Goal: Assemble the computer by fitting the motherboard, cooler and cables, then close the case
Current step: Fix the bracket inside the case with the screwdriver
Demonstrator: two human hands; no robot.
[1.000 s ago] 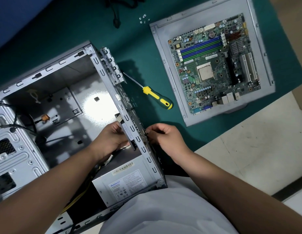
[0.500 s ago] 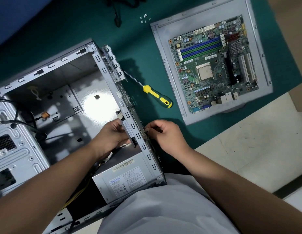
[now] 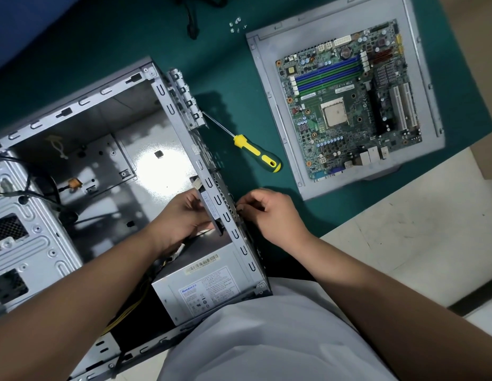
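The power supply (image 3: pixel 203 287), in the computer case's (image 3: pixel 74 111) near corner, carries a white label headed by a blue brand name that looks like "Huntkey"; its fine print is too small to read. A barcode sticker sits above it, digits illegible. Motherboard (image 3: pixel 346 105) markings are unreadable.

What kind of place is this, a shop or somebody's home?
Probably a computer repair or assembly bench. An open computer case lies on a green mat, with a bare motherboard, a screwdriver and loose screws alongside. Shop or home can't be told.
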